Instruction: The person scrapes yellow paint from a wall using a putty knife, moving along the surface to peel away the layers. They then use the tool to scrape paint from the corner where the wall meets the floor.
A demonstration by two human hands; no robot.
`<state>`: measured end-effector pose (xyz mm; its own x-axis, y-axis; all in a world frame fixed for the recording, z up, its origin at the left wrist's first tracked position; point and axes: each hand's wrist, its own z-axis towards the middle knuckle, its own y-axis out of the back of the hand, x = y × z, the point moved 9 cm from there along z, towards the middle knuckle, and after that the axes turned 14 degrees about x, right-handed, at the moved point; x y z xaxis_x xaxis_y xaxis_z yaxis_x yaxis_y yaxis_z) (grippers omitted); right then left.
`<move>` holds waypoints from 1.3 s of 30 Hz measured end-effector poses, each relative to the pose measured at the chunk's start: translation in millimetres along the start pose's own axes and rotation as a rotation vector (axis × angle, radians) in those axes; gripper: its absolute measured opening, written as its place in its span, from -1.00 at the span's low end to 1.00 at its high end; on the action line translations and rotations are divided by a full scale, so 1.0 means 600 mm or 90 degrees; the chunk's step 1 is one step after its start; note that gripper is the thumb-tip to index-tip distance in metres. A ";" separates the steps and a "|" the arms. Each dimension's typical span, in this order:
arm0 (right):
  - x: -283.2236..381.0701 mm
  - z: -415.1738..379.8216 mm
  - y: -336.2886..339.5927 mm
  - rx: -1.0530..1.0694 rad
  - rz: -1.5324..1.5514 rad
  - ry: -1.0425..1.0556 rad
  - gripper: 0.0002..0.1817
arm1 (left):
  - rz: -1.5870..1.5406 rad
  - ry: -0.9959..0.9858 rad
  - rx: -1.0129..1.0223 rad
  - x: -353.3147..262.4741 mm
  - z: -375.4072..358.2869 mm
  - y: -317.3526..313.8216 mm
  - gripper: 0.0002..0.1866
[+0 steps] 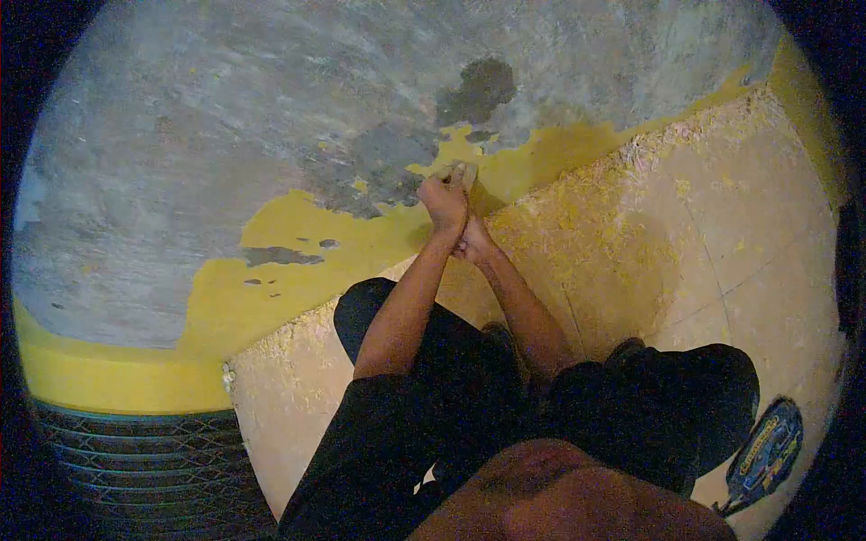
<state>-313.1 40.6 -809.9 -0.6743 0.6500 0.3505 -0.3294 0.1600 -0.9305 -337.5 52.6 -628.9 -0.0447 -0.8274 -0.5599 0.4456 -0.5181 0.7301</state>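
My left hand (444, 203) is closed against the wall's painted band, round what looks like a paint scraper (469, 171). Only a small flat, pale part of it shows past the fingers. Just below, my right hand (475, 242) is also closed, pressed up to the left wrist along the line of the scraper; the handle is hidden between the hands. The yellow paint (293, 225) around them ends in a ragged edge. Above it the wall surface (216, 135) is bare and grey, with darker patches.
Yellow flakes and crumbs (631, 167) lie along the foot of the wall on the tan tiled floor (749, 234). My dark-clothed knees frame the hands. A dark printed object (771, 446) rests on the floor at right. A dark patterned ribbed surface (144, 460) fills the lower left.
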 end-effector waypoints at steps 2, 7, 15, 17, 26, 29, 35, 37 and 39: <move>0.032 -0.016 -0.048 -0.068 0.009 0.020 -0.44 | -0.017 -0.027 -0.015 -0.022 -0.004 0.017 -0.56; 0.071 -0.048 -0.048 -0.136 -0.156 -0.026 -0.35 | -0.126 0.061 0.071 0.013 0.003 -0.009 -0.58; 0.085 -0.058 0.041 -0.248 -0.347 -0.146 -0.22 | -0.215 0.081 0.065 0.076 0.008 -0.050 -0.63; 0.125 -0.092 -0.016 -0.291 -0.366 -0.100 -0.26 | -0.223 0.079 0.058 0.082 0.010 -0.057 -0.62; 0.208 -0.103 0.012 -0.321 -0.706 -0.060 -0.18 | -0.358 0.202 0.065 0.102 -0.006 -0.088 -0.70; 0.262 -0.126 -0.056 -0.279 -0.811 0.043 -0.27 | -0.573 0.279 0.077 0.120 -0.016 -0.130 -0.65; 0.335 -0.176 -0.115 -0.483 -1.040 0.046 -0.19 | -0.783 0.331 0.141 0.105 -0.022 -0.180 -0.64; 0.340 -0.175 -0.095 -0.485 -1.092 0.020 -0.18 | -0.849 0.334 0.151 0.094 -0.023 -0.186 -0.71; 0.345 -0.163 -0.079 -0.483 -1.142 -0.006 -0.17 | -0.871 0.339 0.143 0.083 -0.027 -0.186 -0.72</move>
<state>-372.2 239.9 -703.4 0.0614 -0.6087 0.7910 -0.2229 0.7641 0.6053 -375.3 72.9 -744.6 0.0426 0.4666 -0.8834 0.1825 -0.8730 -0.4523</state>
